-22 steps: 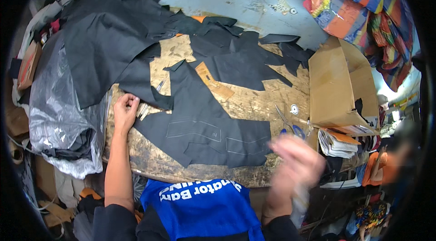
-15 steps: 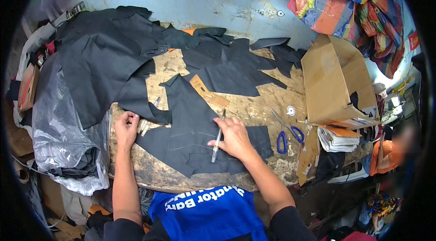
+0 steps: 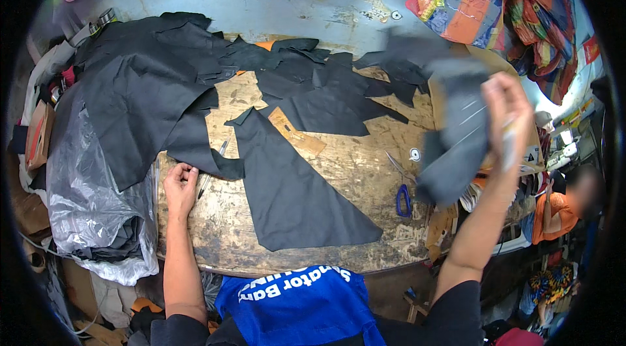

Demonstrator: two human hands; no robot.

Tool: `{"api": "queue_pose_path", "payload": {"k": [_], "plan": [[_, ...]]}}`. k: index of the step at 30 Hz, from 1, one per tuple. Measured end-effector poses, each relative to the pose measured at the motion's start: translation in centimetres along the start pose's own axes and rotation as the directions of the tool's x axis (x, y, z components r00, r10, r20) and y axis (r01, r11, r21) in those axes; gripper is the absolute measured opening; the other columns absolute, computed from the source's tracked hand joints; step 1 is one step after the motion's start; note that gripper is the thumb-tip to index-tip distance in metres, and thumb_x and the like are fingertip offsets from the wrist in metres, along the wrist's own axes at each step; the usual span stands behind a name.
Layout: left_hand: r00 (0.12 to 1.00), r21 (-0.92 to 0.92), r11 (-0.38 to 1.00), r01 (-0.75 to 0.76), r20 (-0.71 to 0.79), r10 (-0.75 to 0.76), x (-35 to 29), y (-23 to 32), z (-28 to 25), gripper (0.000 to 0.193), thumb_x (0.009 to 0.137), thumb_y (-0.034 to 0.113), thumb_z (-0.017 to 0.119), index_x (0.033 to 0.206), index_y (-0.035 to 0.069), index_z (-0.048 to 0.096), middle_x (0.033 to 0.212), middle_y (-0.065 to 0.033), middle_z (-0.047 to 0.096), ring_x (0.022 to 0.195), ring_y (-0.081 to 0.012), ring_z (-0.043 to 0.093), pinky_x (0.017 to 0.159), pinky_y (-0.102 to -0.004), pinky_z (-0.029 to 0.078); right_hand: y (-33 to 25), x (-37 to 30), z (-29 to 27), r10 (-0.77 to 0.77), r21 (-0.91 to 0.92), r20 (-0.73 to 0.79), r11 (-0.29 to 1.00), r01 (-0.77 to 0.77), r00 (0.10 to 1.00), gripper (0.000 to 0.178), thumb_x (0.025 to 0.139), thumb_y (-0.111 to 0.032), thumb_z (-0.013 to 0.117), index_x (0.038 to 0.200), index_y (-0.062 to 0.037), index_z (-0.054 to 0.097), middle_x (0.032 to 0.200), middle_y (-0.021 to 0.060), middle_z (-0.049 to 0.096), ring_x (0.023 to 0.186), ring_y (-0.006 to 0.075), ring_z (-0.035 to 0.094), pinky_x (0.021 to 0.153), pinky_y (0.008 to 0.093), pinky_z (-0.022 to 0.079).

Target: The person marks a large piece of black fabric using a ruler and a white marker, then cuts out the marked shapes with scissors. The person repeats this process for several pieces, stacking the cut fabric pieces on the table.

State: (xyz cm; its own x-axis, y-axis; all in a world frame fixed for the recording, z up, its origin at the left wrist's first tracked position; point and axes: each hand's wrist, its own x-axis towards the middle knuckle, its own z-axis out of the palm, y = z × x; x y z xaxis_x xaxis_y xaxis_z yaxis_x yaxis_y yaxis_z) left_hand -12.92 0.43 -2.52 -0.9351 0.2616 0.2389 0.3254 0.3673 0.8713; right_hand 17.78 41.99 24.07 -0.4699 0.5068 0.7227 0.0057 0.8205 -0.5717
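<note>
My right hand (image 3: 507, 115), blurred by motion, is raised at the right and grips a black leather-like piece (image 3: 460, 124) with pale drawn lines. A light, slim shape by its palm looks like the pen. My left hand (image 3: 180, 184) rests at the table's left part, fingers curled together beside the corner of a large black sheet (image 3: 147, 95); whatever they pinch is hidden. Between my hands a roughly triangular black piece (image 3: 297, 196) lies flat on the worn wooden table (image 3: 222, 242). Near the left hand lies a pen (image 3: 212, 170).
A tan template (image 3: 297, 134) lies above the triangular piece. Blue-handled scissors (image 3: 403, 199) lie to the right, partly covered. Black scraps (image 3: 319, 95) spread along the back. A cardboard box (image 3: 531, 141) stands behind the raised piece; a plastic bag (image 3: 78, 170) hangs left. Another person (image 3: 557, 216) sits far right.
My right hand has lifted the marked black piece off the table and swung it up to the right, uncovering the triangular piece's lower part. The left hand has stayed in place.
</note>
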Motion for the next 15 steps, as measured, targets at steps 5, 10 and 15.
{"api": "queue_pose_path", "payload": {"k": [5, 10, 15], "plan": [[0.998, -0.060, 0.997, 0.052, 0.036, -0.050, -0.2, 0.7, -0.1, 0.021, 0.076, 0.008, 0.069, 0.089, -0.006, 0.060, 0.063, -0.0004, 0.054, 0.059, -0.0072, 0.046, 0.057, -0.0241, 0.038, 11.2, 12.3, -15.8, 0.124, -0.531, -0.315, 0.798, -0.284, 0.941, 0.043, 0.081, -0.039, 0.067, 0.105, -0.0037, 0.063, 0.095, 0.0107, 0.066, 0.088, 0.0209, 0.061, 0.080, 0.0274, 0.044], [0.993, -0.118, 0.991, 0.063, 0.106, -0.051, 0.6, 2.4, 0.0, 0.029, 0.075, 0.014, 0.072, 0.091, -0.007, 0.059, 0.069, -0.0026, 0.060, 0.061, -0.0064, 0.051, 0.056, -0.0228, 0.041, 14.9, 10.9, -15.5, 0.016, -0.763, -0.509, 0.455, -0.459, 0.861, 0.056, 0.080, -0.052, 0.061, 0.106, -0.0024, 0.062, 0.098, 0.0208, 0.065, 0.094, 0.0328, 0.061, 0.081, 0.0376, 0.046], [0.984, -0.149, 0.985, 0.091, 0.164, -0.066, 4.0, 4.6, 1.3, 0.017, 0.080, 0.018, 0.069, 0.084, 0.003, 0.061, 0.068, 0.0007, 0.059, 0.059, -0.0053, 0.048, 0.058, -0.0209, 0.038, 8.6, -0.4, 4.6, 0.217, 0.186, 0.162, 0.951, -0.246, 0.963, 0.032, 0.094, -0.034, 0.045, 0.094, -0.0047, 0.059, 0.074, 0.0072, 0.060, 0.066, 0.0131, 0.057, 0.061, 0.0278, 0.047]]}}
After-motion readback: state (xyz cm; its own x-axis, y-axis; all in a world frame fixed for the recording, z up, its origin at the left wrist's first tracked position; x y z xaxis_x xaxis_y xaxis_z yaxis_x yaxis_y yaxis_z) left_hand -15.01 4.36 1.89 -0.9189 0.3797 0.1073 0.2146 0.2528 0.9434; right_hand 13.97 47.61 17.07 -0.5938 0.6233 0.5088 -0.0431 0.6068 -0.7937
